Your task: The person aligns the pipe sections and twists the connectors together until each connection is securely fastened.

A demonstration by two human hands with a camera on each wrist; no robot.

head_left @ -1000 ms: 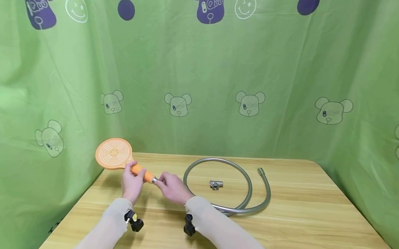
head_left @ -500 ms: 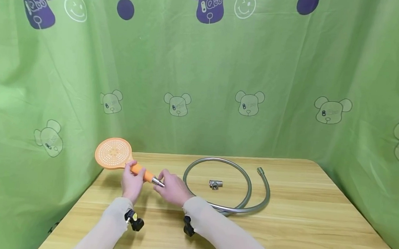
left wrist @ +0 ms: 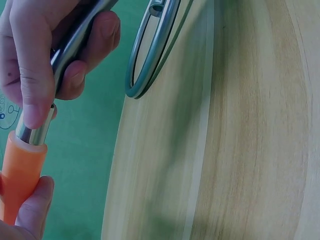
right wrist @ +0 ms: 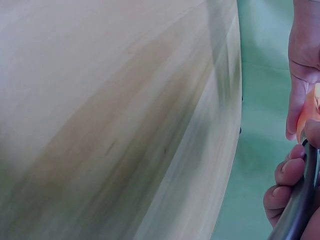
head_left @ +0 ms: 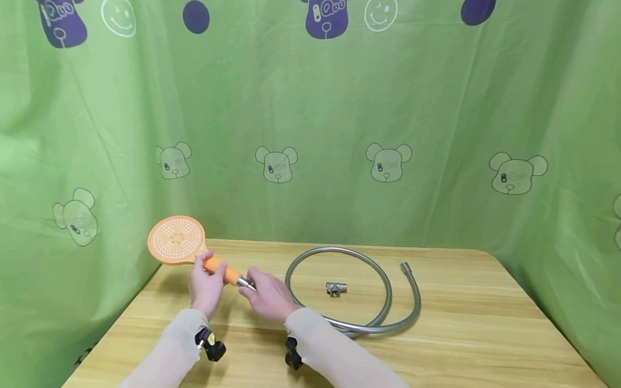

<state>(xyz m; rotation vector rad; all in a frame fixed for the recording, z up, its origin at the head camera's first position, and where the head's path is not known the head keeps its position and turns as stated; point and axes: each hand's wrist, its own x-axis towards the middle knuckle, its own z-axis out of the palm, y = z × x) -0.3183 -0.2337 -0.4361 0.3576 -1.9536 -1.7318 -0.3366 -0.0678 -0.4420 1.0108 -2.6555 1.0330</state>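
An orange hand shower [head_left: 176, 239] is held above the table's left side, its round spray face towards the head camera. My left hand [head_left: 207, 285] grips its orange handle [left wrist: 22, 170]. At the lower end of that handle is a silver connector [left wrist: 37, 131]. My right hand [head_left: 268, 295] holds the end of a grey shower hose [right wrist: 295, 215] in line with the handle, fingers curled round it. In the left wrist view a fingertip lies on the connector. How far hose and handle are joined is hidden by the fingers.
The rest of the hose [head_left: 416, 298] lies looped on the wooden table [head_left: 471, 358], its free end [head_left: 405, 267] at the back right. Inside the loop sits a small silver tee fitting [head_left: 335, 289]. Green printed curtains [head_left: 320, 206] stand behind and at both sides.
My right hand's fingers have shifted at the joint, so more of the silver connector shows than a second ago. The left hand and hand shower stay nearly still.
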